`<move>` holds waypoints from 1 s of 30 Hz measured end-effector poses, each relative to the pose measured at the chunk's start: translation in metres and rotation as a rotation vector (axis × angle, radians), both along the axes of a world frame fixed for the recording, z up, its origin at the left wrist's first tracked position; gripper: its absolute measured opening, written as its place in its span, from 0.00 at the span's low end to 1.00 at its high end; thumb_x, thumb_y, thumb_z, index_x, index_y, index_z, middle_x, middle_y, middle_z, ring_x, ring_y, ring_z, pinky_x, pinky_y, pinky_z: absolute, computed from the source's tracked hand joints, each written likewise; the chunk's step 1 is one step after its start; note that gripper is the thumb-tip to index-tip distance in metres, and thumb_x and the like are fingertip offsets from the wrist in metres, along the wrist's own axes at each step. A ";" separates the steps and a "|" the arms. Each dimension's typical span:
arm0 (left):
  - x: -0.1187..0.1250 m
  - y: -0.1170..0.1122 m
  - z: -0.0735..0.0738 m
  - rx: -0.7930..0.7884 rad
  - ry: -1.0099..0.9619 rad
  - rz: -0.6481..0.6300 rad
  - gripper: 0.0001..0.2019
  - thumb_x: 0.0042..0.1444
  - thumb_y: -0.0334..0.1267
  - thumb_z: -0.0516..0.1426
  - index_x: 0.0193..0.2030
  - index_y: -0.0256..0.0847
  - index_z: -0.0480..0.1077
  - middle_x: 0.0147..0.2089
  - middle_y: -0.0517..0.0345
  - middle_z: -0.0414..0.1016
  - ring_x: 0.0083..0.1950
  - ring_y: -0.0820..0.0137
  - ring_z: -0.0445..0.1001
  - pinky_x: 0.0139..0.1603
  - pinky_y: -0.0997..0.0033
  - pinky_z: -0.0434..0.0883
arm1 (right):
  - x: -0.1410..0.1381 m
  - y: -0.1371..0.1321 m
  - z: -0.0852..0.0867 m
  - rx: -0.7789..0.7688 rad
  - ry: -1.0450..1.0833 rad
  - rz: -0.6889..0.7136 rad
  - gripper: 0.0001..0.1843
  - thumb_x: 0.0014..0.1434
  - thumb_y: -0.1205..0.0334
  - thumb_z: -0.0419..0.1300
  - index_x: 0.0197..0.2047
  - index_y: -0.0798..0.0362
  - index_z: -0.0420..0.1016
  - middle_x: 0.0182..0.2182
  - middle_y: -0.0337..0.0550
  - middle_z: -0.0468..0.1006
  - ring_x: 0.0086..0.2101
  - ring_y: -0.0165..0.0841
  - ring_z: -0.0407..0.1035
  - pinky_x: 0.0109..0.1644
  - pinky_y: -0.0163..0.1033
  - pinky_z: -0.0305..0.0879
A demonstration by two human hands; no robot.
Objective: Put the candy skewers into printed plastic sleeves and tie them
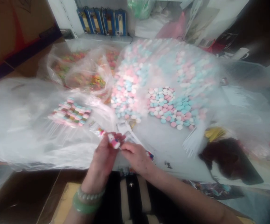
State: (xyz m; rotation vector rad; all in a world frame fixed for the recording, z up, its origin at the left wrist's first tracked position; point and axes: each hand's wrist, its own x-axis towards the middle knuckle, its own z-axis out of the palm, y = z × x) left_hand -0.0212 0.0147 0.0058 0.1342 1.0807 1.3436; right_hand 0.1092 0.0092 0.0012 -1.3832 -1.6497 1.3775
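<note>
My left hand (101,158) holds a small wrapped candy stick (113,140) with pink and white pieces in clear film. The fingertips of my right hand (135,157) pinch the same piece from the right. A white strip of packaging (128,133) rises just behind my fingers. Beyond my hands lies a heap of round pink, blue and white candies (169,107). To its left sits a row of similar candies on white sticks (69,112). A large clear plastic bag (165,62) full of pastel candies stands behind them, and a bag of multicoloured candies (86,77) lies to its left.
Sheets of clear plastic (20,124) cover the white work surface. A bundle of white sticks (192,140) lies at the heap's right edge, near a dark object (228,158). Blue boxes (101,21) stand on a shelf at the back, and a cardboard box (13,28) stands at upper left.
</note>
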 end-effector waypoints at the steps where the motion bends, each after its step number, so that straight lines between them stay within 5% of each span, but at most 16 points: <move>1: 0.003 -0.002 -0.002 0.027 0.010 -0.015 0.15 0.62 0.47 0.59 0.35 0.36 0.76 0.38 0.49 0.81 0.43 0.61 0.80 0.53 0.59 0.74 | -0.002 0.001 -0.001 0.000 0.020 -0.014 0.09 0.58 0.66 0.57 0.26 0.51 0.72 0.26 0.34 0.72 0.30 0.29 0.64 0.37 0.34 0.57; 6: 0.009 -0.007 -0.008 0.058 -0.017 -0.129 0.16 0.53 0.48 0.66 0.37 0.35 0.76 0.40 0.51 0.80 0.41 0.66 0.78 0.47 0.67 0.74 | -0.005 0.004 -0.003 -0.070 0.135 -0.102 0.09 0.59 0.61 0.58 0.27 0.51 0.73 0.26 0.34 0.71 0.31 0.30 0.65 0.38 0.34 0.59; 12: -0.013 -0.001 -0.001 0.030 0.050 -0.153 0.17 0.48 0.40 0.69 0.42 0.35 0.75 0.38 0.50 0.80 0.39 0.64 0.78 0.42 0.64 0.75 | 0.011 0.001 0.000 -0.121 0.146 0.016 0.07 0.57 0.63 0.56 0.31 0.51 0.76 0.24 0.33 0.68 0.29 0.29 0.62 0.35 0.34 0.57; 15: -0.014 0.000 0.003 0.047 0.178 -0.166 0.18 0.47 0.41 0.70 0.42 0.34 0.75 0.31 0.56 0.77 0.30 0.71 0.74 0.33 0.72 0.71 | 0.011 0.001 -0.005 -0.074 0.058 -0.057 0.06 0.55 0.64 0.58 0.34 0.51 0.77 0.25 0.33 0.69 0.30 0.30 0.64 0.36 0.34 0.58; 20: -0.004 -0.006 0.000 0.045 0.183 -0.271 0.17 0.45 0.37 0.70 0.41 0.36 0.74 0.18 0.69 0.62 0.18 0.80 0.56 0.19 0.80 0.53 | 0.000 0.005 -0.010 0.067 -0.014 -0.115 0.25 0.54 0.68 0.58 0.57 0.48 0.72 0.25 0.30 0.71 0.28 0.30 0.66 0.38 0.34 0.62; 23: -0.001 -0.012 -0.002 0.031 0.140 -0.308 0.12 0.47 0.39 0.69 0.30 0.37 0.71 0.16 0.69 0.59 0.17 0.81 0.53 0.18 0.80 0.50 | -0.003 0.007 -0.010 0.241 -0.028 -0.053 0.22 0.58 0.71 0.54 0.54 0.48 0.75 0.32 0.36 0.78 0.34 0.31 0.70 0.43 0.35 0.65; 26: -0.004 -0.017 0.001 0.022 0.096 -0.322 0.11 0.46 0.36 0.69 0.34 0.37 0.74 0.20 0.65 0.66 0.20 0.79 0.61 0.21 0.80 0.57 | 0.000 0.006 -0.012 0.474 -0.110 0.023 0.14 0.63 0.70 0.52 0.40 0.50 0.79 0.34 0.43 0.78 0.37 0.34 0.71 0.44 0.36 0.66; 28: -0.006 -0.018 0.003 0.043 0.021 -0.313 0.17 0.46 0.36 0.70 0.44 0.38 0.77 0.31 0.58 0.77 0.31 0.72 0.73 0.32 0.74 0.70 | 0.003 0.004 -0.012 0.595 -0.210 0.049 0.14 0.65 0.70 0.52 0.35 0.51 0.78 0.30 0.43 0.76 0.34 0.34 0.69 0.41 0.36 0.65; 30: -0.006 -0.018 0.001 0.066 -0.039 -0.266 0.17 0.46 0.38 0.70 0.43 0.36 0.78 0.38 0.52 0.80 0.40 0.66 0.77 0.44 0.67 0.73 | 0.004 0.001 -0.012 0.683 -0.283 0.082 0.15 0.66 0.71 0.51 0.32 0.51 0.76 0.29 0.43 0.75 0.33 0.34 0.68 0.39 0.36 0.64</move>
